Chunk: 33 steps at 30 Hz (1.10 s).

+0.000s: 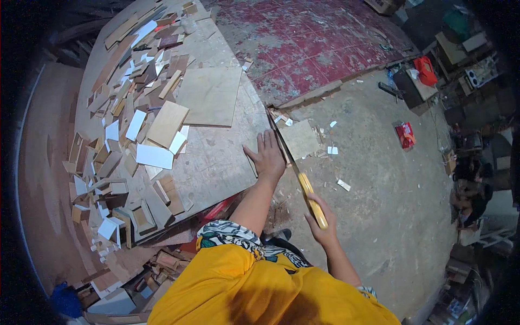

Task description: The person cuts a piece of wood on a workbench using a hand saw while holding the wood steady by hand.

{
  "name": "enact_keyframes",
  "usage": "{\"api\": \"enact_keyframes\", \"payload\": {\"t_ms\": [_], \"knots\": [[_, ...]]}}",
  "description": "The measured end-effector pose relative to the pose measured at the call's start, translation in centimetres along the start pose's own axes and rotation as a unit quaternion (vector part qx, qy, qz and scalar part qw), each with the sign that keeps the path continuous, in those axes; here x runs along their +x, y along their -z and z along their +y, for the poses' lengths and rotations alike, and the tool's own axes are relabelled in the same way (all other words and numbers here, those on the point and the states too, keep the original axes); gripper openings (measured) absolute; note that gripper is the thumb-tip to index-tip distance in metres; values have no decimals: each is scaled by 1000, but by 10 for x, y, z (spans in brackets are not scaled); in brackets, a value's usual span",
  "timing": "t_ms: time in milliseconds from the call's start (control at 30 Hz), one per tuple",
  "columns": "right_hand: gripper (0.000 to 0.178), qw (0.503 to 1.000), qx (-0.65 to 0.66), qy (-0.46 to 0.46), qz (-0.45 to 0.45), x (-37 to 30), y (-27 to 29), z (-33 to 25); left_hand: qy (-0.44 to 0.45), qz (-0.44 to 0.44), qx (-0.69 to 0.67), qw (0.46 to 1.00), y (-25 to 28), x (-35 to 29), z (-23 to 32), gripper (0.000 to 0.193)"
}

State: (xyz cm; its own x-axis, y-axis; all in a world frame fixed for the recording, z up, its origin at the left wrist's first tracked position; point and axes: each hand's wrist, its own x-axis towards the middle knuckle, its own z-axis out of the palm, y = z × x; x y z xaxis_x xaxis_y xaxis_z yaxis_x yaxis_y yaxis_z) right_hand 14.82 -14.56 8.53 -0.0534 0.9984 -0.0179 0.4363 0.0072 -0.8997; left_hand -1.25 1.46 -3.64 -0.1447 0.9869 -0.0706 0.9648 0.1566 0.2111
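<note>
From where I'm standing, that saw [292, 161] has a smooth, glossy handle [312, 201] — wood or plastic, can't tell — and a dark metal blade [283, 142]. The table [208, 157] is matt wood, kinda scuffed. Most wood scraps [168, 123] look dull and bare, but the white pieces [155, 156] are smooth. Red tiles [287, 43] are worn and patchy, the concrete floor [379, 189] matt and rough. Shirt [216, 276] is matt cloth — red bag [426, 71] looks like plastic.

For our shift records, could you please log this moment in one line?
left hand: down at worktable edge | right hand: gripping yellow-handled saw | wood offcuts: strewn across worktable
</note>
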Motion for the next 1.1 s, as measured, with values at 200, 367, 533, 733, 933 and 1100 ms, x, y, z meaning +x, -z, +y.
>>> {"api": "enact_keyframes", "payload": {"t_ms": [200,367,533,733,933,1100], "knots": [[51,987,94,-125,-46,0,23,-15,-7,8,9,1000,1,-1,-1,58],[54,996,78,-43,-25,43,1,-8,7,-19,15,1000,9,-1,3,57],[54,998,53,-11,-21,28,-9,-1,13,-9,16,1000,9,-3,3,58],[52,998,38,-42,-15,-50,27,8,1,34,-13,999,2,-2,2,56],[50,997,63,-54,-8,-9,21,7,4,17,-10,1000,4,-3,2,56],[51,996,76,4,-44,86,-22,3,2,8,26,1000,8,-5,1,60]]}}
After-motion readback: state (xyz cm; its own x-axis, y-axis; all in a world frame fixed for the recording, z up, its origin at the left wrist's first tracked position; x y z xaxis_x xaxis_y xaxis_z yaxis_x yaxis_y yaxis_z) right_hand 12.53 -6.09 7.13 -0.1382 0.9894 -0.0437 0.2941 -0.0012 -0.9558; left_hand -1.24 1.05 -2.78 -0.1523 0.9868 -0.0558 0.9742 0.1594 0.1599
